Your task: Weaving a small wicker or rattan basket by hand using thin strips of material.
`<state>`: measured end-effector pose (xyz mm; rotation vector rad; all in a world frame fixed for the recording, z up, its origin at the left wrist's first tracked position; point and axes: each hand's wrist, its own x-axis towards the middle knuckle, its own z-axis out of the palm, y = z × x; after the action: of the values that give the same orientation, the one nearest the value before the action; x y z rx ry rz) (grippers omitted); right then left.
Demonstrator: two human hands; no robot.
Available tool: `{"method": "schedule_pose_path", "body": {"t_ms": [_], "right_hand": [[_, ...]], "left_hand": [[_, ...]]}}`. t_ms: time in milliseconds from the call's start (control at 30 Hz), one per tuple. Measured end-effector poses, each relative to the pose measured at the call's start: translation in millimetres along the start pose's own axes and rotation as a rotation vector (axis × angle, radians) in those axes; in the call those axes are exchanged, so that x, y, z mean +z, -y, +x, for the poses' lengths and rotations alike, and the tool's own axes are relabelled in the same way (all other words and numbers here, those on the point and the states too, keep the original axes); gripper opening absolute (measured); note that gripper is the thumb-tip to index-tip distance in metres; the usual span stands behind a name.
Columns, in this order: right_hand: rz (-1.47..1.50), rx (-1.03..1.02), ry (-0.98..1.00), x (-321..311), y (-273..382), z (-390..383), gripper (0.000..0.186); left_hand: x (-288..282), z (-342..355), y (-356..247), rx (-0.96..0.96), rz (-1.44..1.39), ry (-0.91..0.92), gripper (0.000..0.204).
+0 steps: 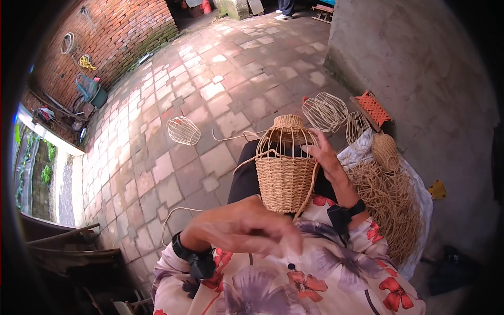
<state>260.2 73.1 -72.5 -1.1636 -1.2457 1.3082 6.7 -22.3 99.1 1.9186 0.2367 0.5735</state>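
A half-woven basket [286, 181] stands between my knees. Its lower wall is tightly woven tan cord, bare upright ribs show above, and a narrow woven neck tops it. My right hand [324, 153] grips the ribs at the upper right, thumb and fingers on the frame. My left hand [247, 228] is in front of my chest, just below the basket, its fingers smeared by motion. A loose cord [314, 184] hangs down the basket's right side toward the left fingertips; whether they hold it does not show. Another cord end trails off left over the paving.
On the right, a white sack [422, 210] bears a heap of tan cord [386, 210] and a woven piece [385, 151]. Bare rib frames [325, 112] lie by an orange-woven stool [371, 107]. One more frame [184, 131] sits on the paving, left. A person's legs [285, 8] show far off.
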Motion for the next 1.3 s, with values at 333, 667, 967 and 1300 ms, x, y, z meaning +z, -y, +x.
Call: {"method": "schedule_pose_path", "body": {"t_ms": [333,667,967,1300], "right_hand": [[-0.028,-0.006,0.038,7.4,17.1,-8.3,0.063],[0.000,0.000,0.038,4.8,6.6,-2.3,0.067],[-0.551,-0.137,-0.301,16.9,24.4,-5.4,0.067],[-0.687,-0.116,-0.342,36.4,21.5,-5.7,0.069]], "left_hand": [[-12.0,-65.3,151.1,-0.644,-0.033,-0.879,0.032],[-17.1,-108.2,178.7,-0.591,-0.254,-0.754,0.034],[-4.9,-64.2,150.7,-0.374,0.714,-1.012,0.020],[45.5,-8.5,122.9,-0.527,-1.194,-0.844,0.034]]}}
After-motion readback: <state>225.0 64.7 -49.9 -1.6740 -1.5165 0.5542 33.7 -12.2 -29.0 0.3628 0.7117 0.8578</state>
